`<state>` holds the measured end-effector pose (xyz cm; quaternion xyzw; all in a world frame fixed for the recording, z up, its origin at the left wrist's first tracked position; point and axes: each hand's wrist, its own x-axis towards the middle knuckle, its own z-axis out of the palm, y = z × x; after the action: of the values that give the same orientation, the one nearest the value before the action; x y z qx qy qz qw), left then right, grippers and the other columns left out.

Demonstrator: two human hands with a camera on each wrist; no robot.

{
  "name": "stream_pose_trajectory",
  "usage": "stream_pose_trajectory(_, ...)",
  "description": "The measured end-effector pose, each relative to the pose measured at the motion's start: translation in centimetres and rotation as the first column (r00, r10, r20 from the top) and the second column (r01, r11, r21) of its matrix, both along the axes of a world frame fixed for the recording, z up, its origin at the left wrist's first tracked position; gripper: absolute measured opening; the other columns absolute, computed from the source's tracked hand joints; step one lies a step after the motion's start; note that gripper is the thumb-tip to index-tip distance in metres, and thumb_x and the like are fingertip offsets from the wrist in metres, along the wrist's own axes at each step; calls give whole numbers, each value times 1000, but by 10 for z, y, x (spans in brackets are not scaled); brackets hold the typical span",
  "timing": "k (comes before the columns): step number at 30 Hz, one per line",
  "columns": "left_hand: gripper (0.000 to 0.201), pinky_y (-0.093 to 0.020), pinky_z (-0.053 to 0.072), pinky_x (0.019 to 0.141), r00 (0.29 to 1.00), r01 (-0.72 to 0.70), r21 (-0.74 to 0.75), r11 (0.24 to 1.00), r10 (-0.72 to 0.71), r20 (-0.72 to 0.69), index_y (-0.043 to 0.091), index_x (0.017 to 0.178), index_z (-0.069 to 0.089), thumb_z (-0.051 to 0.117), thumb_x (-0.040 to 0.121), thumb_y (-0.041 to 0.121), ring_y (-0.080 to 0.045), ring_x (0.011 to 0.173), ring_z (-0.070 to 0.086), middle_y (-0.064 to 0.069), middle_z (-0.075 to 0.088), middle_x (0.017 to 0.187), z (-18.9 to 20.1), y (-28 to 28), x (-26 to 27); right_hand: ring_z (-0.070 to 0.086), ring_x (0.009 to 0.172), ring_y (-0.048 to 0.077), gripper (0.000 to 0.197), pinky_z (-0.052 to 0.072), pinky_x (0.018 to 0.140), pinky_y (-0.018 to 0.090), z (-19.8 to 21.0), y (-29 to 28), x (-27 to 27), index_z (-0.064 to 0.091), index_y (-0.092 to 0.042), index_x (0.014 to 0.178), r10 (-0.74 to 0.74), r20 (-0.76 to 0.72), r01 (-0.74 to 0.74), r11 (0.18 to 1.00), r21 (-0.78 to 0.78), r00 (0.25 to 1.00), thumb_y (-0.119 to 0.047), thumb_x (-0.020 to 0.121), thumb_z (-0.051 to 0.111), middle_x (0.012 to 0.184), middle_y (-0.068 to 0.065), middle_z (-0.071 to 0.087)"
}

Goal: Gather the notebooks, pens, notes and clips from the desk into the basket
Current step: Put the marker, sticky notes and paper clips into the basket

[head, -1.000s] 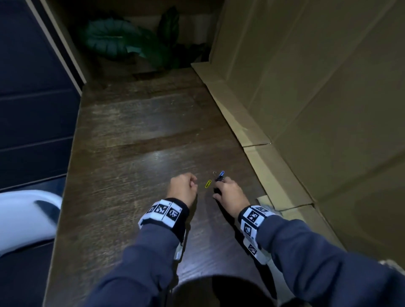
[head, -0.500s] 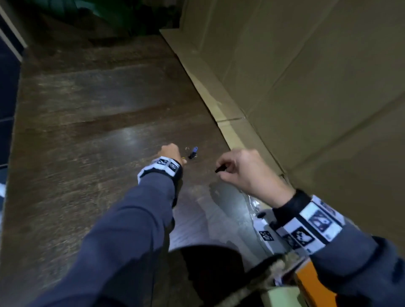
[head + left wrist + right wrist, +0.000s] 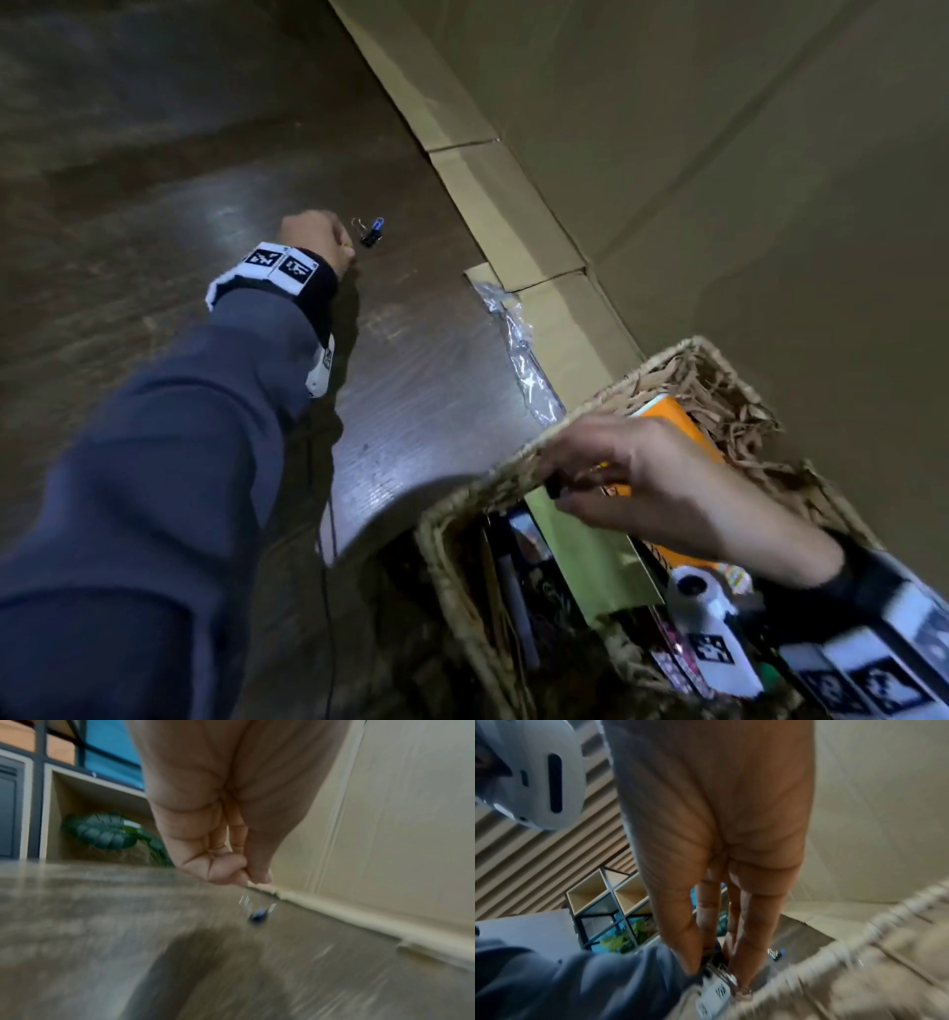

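Note:
My right hand (image 3: 557,488) hovers over the near rim of the wicker basket (image 3: 518,460) and pinches a small black binder clip (image 3: 552,485) between thumb and fingers (image 3: 746,943). Inside the basket lie an orange notebook (image 3: 672,416), a green notebook (image 3: 590,555) and pens (image 3: 513,591). Farther off, my left hand (image 3: 341,241) is curled low over the dark wooden desk (image 3: 154,205), and a yellow paper clip (image 3: 349,249) shows at its fingertips. Just right of it, a blue and black binder clip (image 3: 371,234) (image 3: 257,915) (image 3: 777,955) lies loose on the desk.
A cardboard wall (image 3: 667,154) runs along the right side of the desk, with its flap (image 3: 503,205) lying flat on the wood. Crinkled clear plastic (image 3: 518,349) lies beside the basket. A green plant (image 3: 102,833) stands at the far end.
My right hand carried the black clip back from the desk to above the basket. My left hand closed over the yellow paper clip. The view swung right, bringing the basket in.

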<state>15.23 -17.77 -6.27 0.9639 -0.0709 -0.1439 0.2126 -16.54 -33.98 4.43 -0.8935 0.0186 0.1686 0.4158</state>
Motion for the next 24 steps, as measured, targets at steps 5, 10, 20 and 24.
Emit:
stream_pose_trajectory(5,14,-27,47,90,995,68,-139,988,-56,86,12,96,70,70,83,17,-24,99,65,-10,72,103,61,13,-59,61,74,10,13,43,63,16,-42,17,-38,68,-19,86,312,-260,-367,908,-200,914,-13,77,60,86,0,69)
stream_pose_trajectory(10,17,-16,38,72,956,292,-173,941,-284,72,15,93,70,76,77,21,-8,75,57,0,67,79,118,17,-154,61,82,29,12,35,61,30,-71,32,-48,62,-12,77,320,-371,-445,834,-325,872,-4,71,54,84,11,68)
stream_pose_trajectory(20,19,-21,43,69,821,537,-71,841,-540,-186,15,86,74,81,71,24,-15,82,65,0,74,86,115,3,-295,60,80,23,23,39,60,26,-52,26,-46,69,-10,91,137,-314,-254,895,-367,939,-17,70,77,86,7,68)
stream_pose_trajectory(24,14,-28,52,77,726,665,12,746,-643,-243,10,92,75,72,79,10,-23,94,68,-8,75,97,102,-18,-316,61,81,21,21,45,68,27,-31,3,-51,69,-13,91,3,-179,-69,929,-363,984,-16,72,78,84,5,66)
